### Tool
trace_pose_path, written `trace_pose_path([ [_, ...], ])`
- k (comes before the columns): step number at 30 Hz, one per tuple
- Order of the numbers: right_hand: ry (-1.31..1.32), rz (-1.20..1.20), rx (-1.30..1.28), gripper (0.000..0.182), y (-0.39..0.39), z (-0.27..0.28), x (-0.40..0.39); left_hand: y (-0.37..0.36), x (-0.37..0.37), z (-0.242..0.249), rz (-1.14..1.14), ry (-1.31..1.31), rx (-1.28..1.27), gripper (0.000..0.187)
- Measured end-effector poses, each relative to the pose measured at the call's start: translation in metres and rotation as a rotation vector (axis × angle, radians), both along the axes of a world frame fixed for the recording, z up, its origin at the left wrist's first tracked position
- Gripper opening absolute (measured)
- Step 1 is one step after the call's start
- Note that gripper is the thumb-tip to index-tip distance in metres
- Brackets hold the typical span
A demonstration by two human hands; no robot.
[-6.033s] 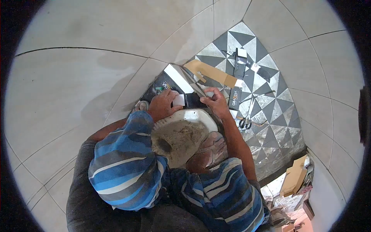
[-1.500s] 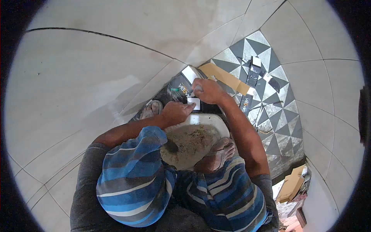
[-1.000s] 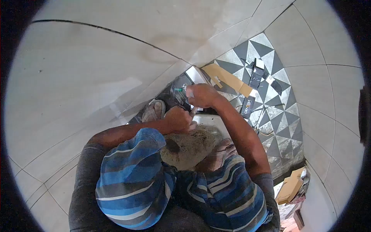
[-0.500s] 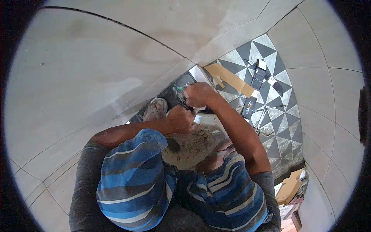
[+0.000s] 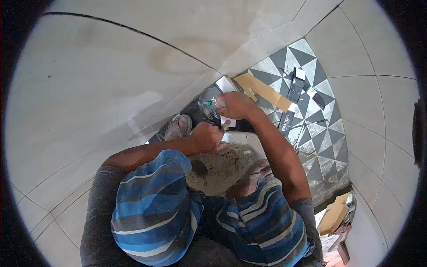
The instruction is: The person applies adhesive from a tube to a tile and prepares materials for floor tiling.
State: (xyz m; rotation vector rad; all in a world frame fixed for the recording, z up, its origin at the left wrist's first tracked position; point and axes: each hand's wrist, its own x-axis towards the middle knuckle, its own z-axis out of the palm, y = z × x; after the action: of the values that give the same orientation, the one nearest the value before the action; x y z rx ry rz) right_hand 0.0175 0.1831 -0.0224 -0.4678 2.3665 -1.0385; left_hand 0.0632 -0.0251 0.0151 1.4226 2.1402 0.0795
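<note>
My right hand [image 5: 235, 106] is closed at the edge of a clear plastic bag [image 5: 207, 107] with a small green piece in it. The bag lies over a dark box with light lettering. Just below, my left hand [image 5: 208, 135] has its fingers curled and its thumb out, by a small white piece [image 5: 228, 121]; what its fingers hold is hidden. Under both hands is a white basin [image 5: 251, 139] with brown dirt inside.
A sandalled foot [image 5: 179, 127] is left of the hands. On the patterned floor [image 5: 327, 129] are a cardboard strip [image 5: 264, 92], a black box with lettering [image 5: 286, 123], another black box [image 5: 296, 86] and a dark item [image 5: 319, 100]. Cardboard [image 5: 334, 213] lies at lower right. Tiled walls stand around.
My right hand has moved slightly up and right, away from my left hand. More of the plastic bag and the box's lettering shows, and my left thumb now sticks out.
</note>
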Motion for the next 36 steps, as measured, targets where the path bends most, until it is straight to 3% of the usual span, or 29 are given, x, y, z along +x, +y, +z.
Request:
trace_pose_path([
  [3, -0.049, -0.101, 0.009, 0.029, 0.005, 0.003, 0.002, 0.000, 0.000, 0.003, 0.026, 0.027, 0.107, 0.095],
  [5, -0.012, -0.170, -0.098, 0.031, 0.009, -0.004, 0.005, 0.002, -0.001, 0.005, 0.022, 0.007, -0.006, 0.095],
  [11, 0.004, -0.034, -0.039, 0.037, 0.006, 0.006, 0.006, 0.001, -0.002, -0.002, -0.006, -0.001, -0.048, 0.095],
  [24, -0.024, -0.152, -0.013, 0.029, 0.004, 0.005, 0.007, 0.003, -0.006, 0.005, -0.037, -0.010, -0.106, 0.096],
  [36, -0.018, -0.177, 0.005, 0.030, 0.004, 0.005, 0.007, 0.000, -0.008, 0.001, -0.060, -0.020, 0.008, 0.093],
])
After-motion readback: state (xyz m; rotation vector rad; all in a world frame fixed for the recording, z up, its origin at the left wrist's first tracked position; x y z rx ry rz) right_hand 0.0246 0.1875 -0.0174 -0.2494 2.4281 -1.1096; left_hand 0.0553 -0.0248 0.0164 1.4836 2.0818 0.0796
